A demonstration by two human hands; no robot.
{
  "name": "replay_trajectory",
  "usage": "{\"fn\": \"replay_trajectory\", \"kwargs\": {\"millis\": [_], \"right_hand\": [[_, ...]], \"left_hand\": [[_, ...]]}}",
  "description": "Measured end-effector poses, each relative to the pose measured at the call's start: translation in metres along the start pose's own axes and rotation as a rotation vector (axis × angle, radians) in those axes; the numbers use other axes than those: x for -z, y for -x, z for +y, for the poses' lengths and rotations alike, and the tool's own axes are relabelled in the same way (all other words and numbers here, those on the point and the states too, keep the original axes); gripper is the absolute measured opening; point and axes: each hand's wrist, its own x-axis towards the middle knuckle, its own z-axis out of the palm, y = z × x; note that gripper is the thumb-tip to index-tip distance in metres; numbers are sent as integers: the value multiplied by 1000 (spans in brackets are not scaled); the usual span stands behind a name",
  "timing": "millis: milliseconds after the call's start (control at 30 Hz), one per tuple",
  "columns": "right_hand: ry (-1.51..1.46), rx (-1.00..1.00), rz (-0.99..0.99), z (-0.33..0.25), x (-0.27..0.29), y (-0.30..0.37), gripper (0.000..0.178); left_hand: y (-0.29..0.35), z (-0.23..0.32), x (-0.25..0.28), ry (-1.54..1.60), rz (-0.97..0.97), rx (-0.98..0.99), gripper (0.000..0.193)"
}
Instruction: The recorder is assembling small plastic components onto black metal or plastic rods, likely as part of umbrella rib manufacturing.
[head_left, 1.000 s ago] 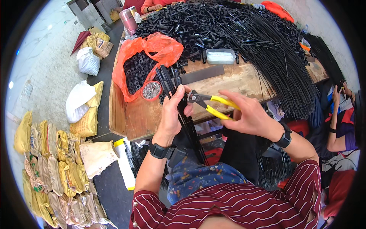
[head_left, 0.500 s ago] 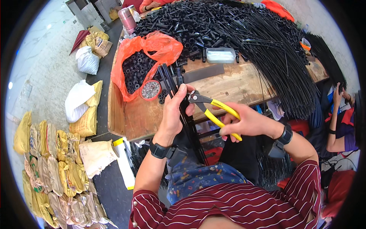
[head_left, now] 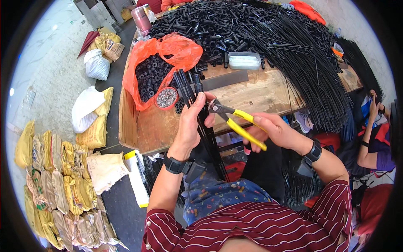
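My left hand [head_left: 194, 122] is closed around a bundle of long, thin black rods [head_left: 183, 86], whose upper ends rise above my fist toward the table. Among them stands a thicker black tubular piece [head_left: 198, 86]. My right hand [head_left: 268, 130] grips a pair of pliers with yellow handles [head_left: 247, 133]. The dark pliers' head [head_left: 218, 108] is right beside my left fingertips, against the bundle. Whatever lies between the jaws is too small to make out.
Ahead is a wooden table [head_left: 268, 90] with heaped black tubular parts [head_left: 210, 29] and long black rods [head_left: 315, 84]. An orange bag [head_left: 134, 80], a red-rimmed dish of small metal pieces [head_left: 166, 98] and a clear plastic box [head_left: 244, 61] stand nearer. Sacks [head_left: 75, 176] line the left floor; another person's arm [head_left: 366, 138] shows right.
My right hand has shifted its grip, sliding slightly up and right, its fingers now behind the lower handle. The pliers have moved a little. My left hand keeps its hold on the rods.
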Motion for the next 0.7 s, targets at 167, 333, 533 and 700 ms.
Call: {"fn": "replay_trajectory", "kwargs": {"millis": [167, 333, 533, 700], "right_hand": [[-205, -170, -157, 4, 3, -1, 53], [-79, -257, -268, 10, 8, -1, 54], [-110, -249, -366, -9, 6, 6, 60], [-146, -216, -370, 0, 6, 6, 57]], "left_hand": [[2, 3, -6, 65, -27, 23, 36], [5, 7, -16, 14, -79, 28, 35], [8, 8, -17, -10, -112, 24, 35], [9, 6, -17, 34, -128, 35, 35]]}}
